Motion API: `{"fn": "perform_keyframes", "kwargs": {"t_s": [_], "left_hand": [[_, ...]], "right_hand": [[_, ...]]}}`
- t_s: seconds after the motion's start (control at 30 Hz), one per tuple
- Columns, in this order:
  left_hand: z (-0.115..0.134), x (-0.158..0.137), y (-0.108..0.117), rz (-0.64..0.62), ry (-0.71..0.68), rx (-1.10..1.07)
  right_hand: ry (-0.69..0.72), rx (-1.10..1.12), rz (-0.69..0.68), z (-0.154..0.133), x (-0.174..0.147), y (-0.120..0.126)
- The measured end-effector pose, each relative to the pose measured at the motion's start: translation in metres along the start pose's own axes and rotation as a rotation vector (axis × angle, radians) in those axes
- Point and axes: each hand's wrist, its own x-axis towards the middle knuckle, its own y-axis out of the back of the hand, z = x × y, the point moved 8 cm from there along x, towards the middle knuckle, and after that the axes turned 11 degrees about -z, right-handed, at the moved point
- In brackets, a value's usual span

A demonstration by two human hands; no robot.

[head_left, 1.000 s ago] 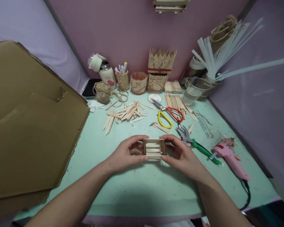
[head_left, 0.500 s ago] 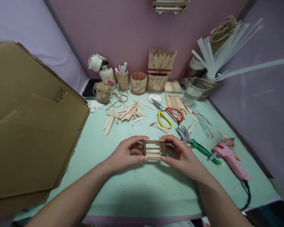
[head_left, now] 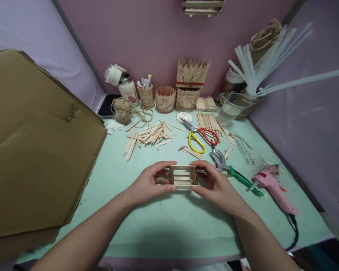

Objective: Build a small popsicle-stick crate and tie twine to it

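Note:
Between my hands is a small wooden crate [head_left: 183, 186] with a slatted bottom and dark corrugated edges at both ends. My left hand [head_left: 155, 178] grips its left end, fingertips at the far side and thumb at the near side. At the right end, my right hand [head_left: 211, 182] holds it the same way. Beyond the crate lie scissors [head_left: 197, 148] with one yellow and one red handle. Pruning shears [head_left: 238, 177] with green handles rest right of my right hand. A pile of cut craft sticks [head_left: 155, 133] spreads out behind my left hand.
A pink glue gun [head_left: 277, 190] with a black cord lies at the right. Large cardboard [head_left: 39, 150] stands at the left. Along the back are a twine ball [head_left: 122, 111], a bottle [head_left: 128, 92], stick-covered holders [head_left: 165, 99] and a plastic cup [head_left: 230, 111].
The crate has tipped slightly in my hands, and its slats now show closer together. Both hands keep their hold in nearly the same place.

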Motion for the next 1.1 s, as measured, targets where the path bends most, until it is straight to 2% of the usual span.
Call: {"fn": "perform_keyframes", "kwargs": {"t_s": [0.13,0.23,0.33,0.43,0.5,0.57,0.7,0.73,0.8,0.9,1.03,1.1], "left_hand": [[0.011,0.0,0.007,0.003,-0.087,0.359],[0.014,0.0,0.011,0.015,-0.09,0.607],[0.012,0.0,0.017,0.028,-0.057,0.707],[0.011,-0.002,0.022,0.056,-0.029,0.683],[0.015,-0.004,0.025,0.093,-0.056,0.625],[0.024,-0.007,0.029,0.171,-0.126,0.563],[0.042,-0.02,0.044,0.491,-0.254,0.517],[0.043,-0.024,0.048,0.568,-0.262,0.525],[0.044,-0.03,0.052,0.672,-0.264,0.545],[0.039,-0.033,0.058,0.735,-0.26,0.531],[0.033,-0.026,0.062,0.717,-0.281,0.468],[0.031,-0.02,0.061,0.633,-0.329,0.39]], "right_hand": [[0.021,-0.199,0.018,0.001,0.001,0.0],[-0.004,-0.37,0.024,0.004,0.002,0.0],[-0.008,-0.439,0.02,0.004,0.002,-0.002],[0.031,-0.409,0.076,-0.002,-0.001,0.002],[0.09,-0.351,0.185,-0.01,-0.004,0.011],[0.179,-0.281,0.363,-0.021,-0.012,0.024],[0.379,-0.196,0.852,-0.039,-0.041,0.051],[0.419,-0.17,0.946,-0.041,-0.048,0.054],[0.49,-0.091,1.038,-0.041,-0.057,0.057],[0.511,0.003,1.017,-0.036,-0.058,0.06],[0.246,-0.054,0.863,-0.02,-0.043,0.058],[0.184,-0.083,0.74,-0.014,-0.032,0.053]]}}
